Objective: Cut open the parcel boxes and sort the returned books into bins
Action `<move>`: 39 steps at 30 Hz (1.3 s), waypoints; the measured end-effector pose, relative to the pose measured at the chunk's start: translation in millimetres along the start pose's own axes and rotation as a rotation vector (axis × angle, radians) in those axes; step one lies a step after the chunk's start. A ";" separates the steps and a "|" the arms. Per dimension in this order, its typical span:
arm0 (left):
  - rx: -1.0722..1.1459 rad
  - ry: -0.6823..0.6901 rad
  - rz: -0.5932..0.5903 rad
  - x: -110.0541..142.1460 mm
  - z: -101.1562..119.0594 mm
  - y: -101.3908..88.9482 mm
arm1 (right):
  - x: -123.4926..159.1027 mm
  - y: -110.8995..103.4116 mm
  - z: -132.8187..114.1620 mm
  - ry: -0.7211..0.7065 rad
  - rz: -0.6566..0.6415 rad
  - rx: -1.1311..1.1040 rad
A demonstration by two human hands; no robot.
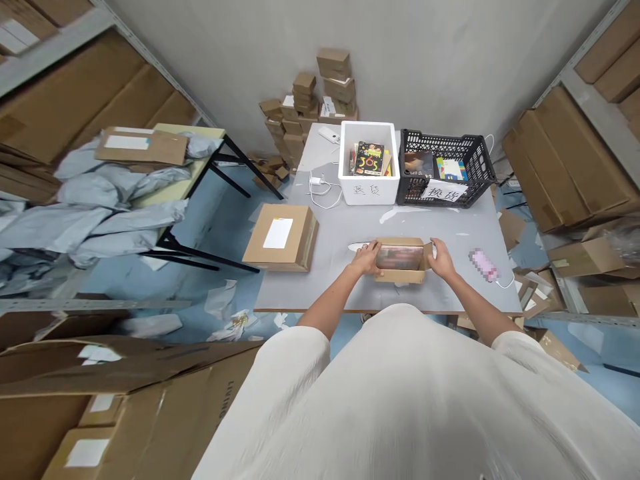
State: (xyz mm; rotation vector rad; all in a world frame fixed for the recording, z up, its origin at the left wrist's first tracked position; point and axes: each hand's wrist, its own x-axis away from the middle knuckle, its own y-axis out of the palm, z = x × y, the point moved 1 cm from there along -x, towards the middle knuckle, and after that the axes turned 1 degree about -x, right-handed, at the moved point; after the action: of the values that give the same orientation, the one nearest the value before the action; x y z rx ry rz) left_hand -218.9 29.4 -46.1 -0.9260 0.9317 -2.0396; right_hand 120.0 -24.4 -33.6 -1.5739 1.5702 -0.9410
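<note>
A small cardboard box (399, 275) lies near the front edge of the grey table (330, 287), its top uncovered. Inside it is a reddish-brown item (400, 257) with a shiny surface; its kind cannot be made out. My left hand (367, 259) grips the left end of the box, the fingers bent over its wall. At the other end, my right hand (442, 259) has the raised side flap between thumb and fingers. A white, flat, pointed thing (356, 247) sticks out beside my left hand, partly hidden.
Behind the box stand a white foam box (370, 191) and a black crate (415, 193), both holding books. A closed carton (280, 235) with a white label is at the left. A phone-like pink item (483, 265) lies right, cables (325, 193) at the back left.
</note>
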 end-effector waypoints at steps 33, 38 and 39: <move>0.100 0.052 0.079 5.8 -0.6 13.2 | -20.0 35.5 -117.0 -0.150 -0.334 0.441; 0.117 0.058 0.070 5.3 -1.6 15.1 | -20.1 40.4 -119.5 -0.117 -0.304 0.425; 0.123 0.062 0.069 6.0 -1.7 14.9 | -19.6 40.7 -119.5 -0.116 -0.303 0.424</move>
State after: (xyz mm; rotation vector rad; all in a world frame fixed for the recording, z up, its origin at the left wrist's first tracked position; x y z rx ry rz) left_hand -218.9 17.8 -57.2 -0.7593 0.8483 -2.0518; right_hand -4.3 -4.0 -12.0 -1.5450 0.9842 -1.2282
